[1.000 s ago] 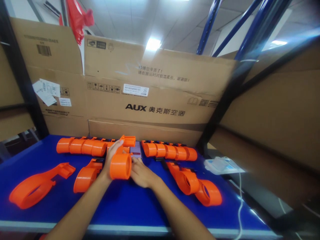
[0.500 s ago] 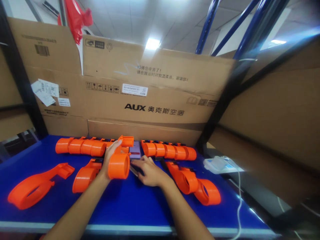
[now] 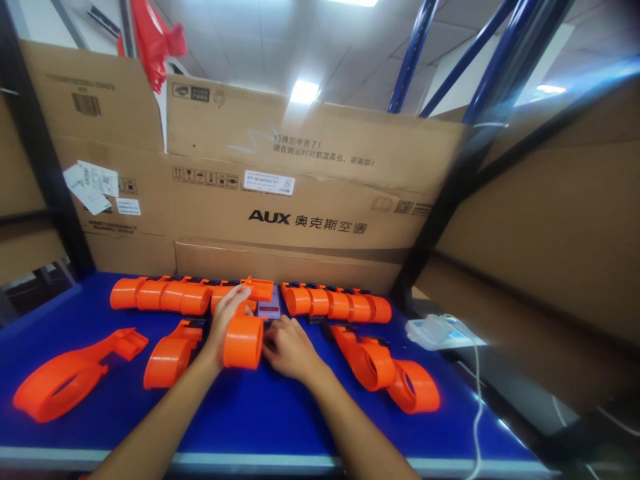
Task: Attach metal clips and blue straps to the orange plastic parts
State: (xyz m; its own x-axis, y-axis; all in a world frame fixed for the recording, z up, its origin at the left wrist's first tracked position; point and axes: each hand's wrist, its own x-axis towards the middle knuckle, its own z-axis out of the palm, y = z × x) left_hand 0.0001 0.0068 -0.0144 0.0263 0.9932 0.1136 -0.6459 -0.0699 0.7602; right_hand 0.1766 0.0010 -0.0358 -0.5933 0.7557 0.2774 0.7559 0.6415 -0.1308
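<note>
My left hand [image 3: 223, 328] grips an orange plastic part [image 3: 245, 332], with a round ring end toward me and a squarish end at the back. My right hand [image 3: 287, 347] rests just right of the ring, fingers curled at its side, touching the part or something small beside it; what it holds is hidden. Both hands are over the blue table [image 3: 260, 413]. Behind them lies a small purple box [image 3: 269, 310].
Two rows of orange ring parts [image 3: 160, 295] [image 3: 335, 303] line the back of the table. Loose orange parts lie at the left [image 3: 65, 383] [image 3: 170, 357] and right [image 3: 390, 373]. A white device with a cable [image 3: 437, 330] sits right. Cardboard boxes [image 3: 300, 200] wall the back.
My right hand has moved back in against the orange part after drawing slightly away. My left hand keeps its grip, the part lowered a little.
</note>
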